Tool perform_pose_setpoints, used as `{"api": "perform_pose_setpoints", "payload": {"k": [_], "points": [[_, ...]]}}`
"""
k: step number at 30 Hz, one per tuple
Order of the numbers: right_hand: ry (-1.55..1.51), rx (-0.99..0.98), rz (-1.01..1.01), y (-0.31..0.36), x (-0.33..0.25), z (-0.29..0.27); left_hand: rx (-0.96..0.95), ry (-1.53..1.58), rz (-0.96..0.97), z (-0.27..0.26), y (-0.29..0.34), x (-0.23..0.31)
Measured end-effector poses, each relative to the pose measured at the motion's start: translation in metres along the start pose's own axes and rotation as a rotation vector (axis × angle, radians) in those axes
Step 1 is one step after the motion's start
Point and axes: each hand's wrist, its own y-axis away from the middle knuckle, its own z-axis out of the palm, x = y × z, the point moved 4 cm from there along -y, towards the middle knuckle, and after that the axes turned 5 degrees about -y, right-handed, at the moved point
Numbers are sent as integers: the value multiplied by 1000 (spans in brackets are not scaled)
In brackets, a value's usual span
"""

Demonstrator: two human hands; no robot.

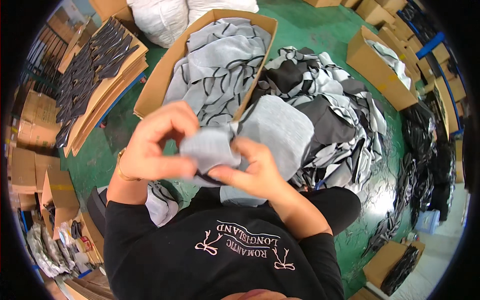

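Note:
In front of my chest, my right hand [253, 167] pinches a small curved piece of grey fabric [210, 149] with a dark lower edge between thumb and fingers. On its left side is my left hand [162, 142], thumb and fingers curved around a gap, their tips blurred at the fabric's edge. Whether they grip it cannot be made out. A larger rounded grey fabric piece [280, 130] lies just beyond my right hand. Farther off, a long cardboard box [150, 90] holds many grey fabric pieces [220, 62] with black edging.
A large heap of grey and black fabric pieces [345, 117] lies on the green floor [310, 27] at right. Stacked cardboard [112, 87] with black strips stands left. White sacks [162, 20] are at the back; an open box [380, 70] and black bundles [425, 145] line the right.

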Motion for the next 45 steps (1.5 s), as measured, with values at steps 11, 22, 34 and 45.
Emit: {"api": "perform_pose_setpoints", "payload": {"k": [11,22,34,45], "points": [[-610,-221,135,82,-15,-25,-722,1519,-542,123,28,-100],[-821,222,-216,139,6,-82,-741,1260,-361,131,37,-19],[194,963,274,58,85,-175,144,687,-727,76,-108,-210],[449,791,468,133,145,-140,227,36,-474,118,-54,-210]]}}
